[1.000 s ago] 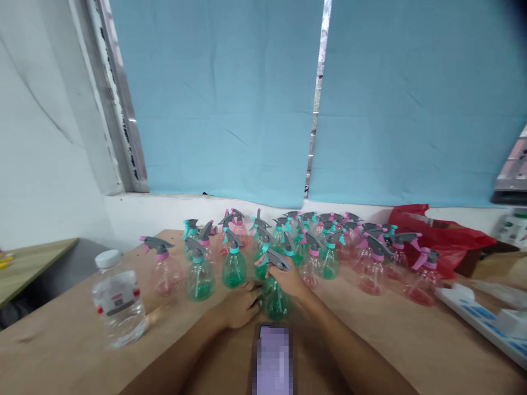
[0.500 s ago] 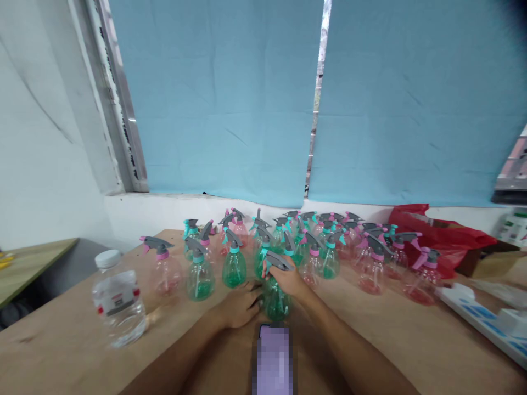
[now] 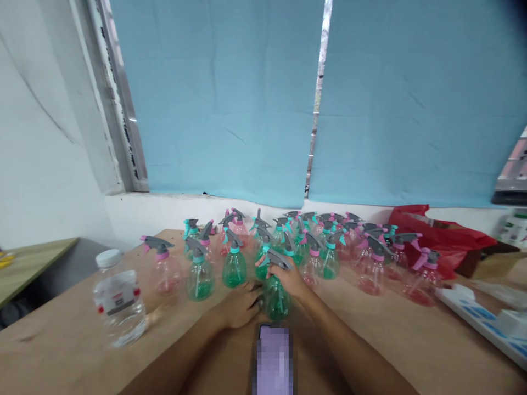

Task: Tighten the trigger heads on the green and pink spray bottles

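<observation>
My right hand (image 3: pixel 289 278) is wrapped round the neck of a green spray bottle (image 3: pixel 276 302), just under its grey sprayer head with a turquoise trigger. This bottle stands upright on the table in front of me, with a little liquid and a dip tube showing through its clear wall. My left hand (image 3: pixel 242 305) rests low on the table to the left of it, fingers loosely bent and apart, holding nothing. Whether its fingertips touch the bottle I cannot tell. Closest beyond my left hand is another green spray bottle (image 3: pixel 234 269).
Several green and pink spray bottles (image 3: pixel 373 274) crowd the table (image 3: pixel 370 340) towards the wall. A capped water bottle (image 3: pixel 119 299) stands at left. A pixelated phone (image 3: pixel 273 356) lies at the front. To the right are a white power strip (image 3: pixel 481 318) and a red plastic bag (image 3: pixel 444 236).
My right hand and the sprayer head have shifted very slightly, the trigger now showing more to the left. The left hand and the other bottles stay put.
</observation>
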